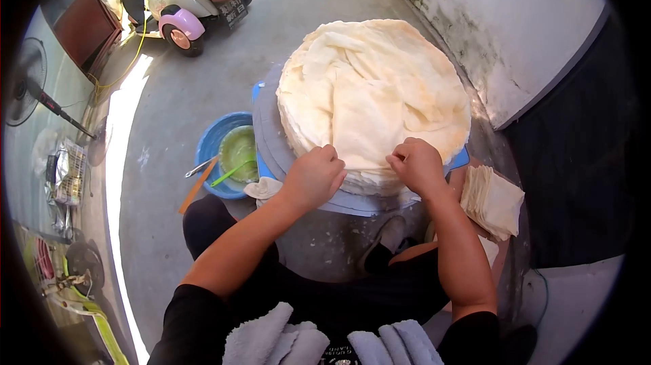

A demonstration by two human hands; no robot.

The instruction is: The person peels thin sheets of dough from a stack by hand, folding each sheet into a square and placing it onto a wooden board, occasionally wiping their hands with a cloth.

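Note:
A tall round stack of thin, pale flatbread sheets (380,80) rests on a grey round board in front of me. Its top sheet is wrinkled, with a loose flap running toward my body. My left hand (313,176) is closed at the near left edge, fingers curled and pinching the top flatbread sheet (366,114). At the near right edge my right hand (417,167) is closed too, thumb and fingertips together on the same sheet. The fingertips partly hide the pinched edge.
Left of the stack, a blue basin (215,136) holds a green bowl (239,151), a green-handled utensil and a wooden stick. Folded flatbread sheets (491,202) lie piled at the right. A scooter (183,23) stands at the back left, a fan (30,84) at far left, a wall (502,19) at right.

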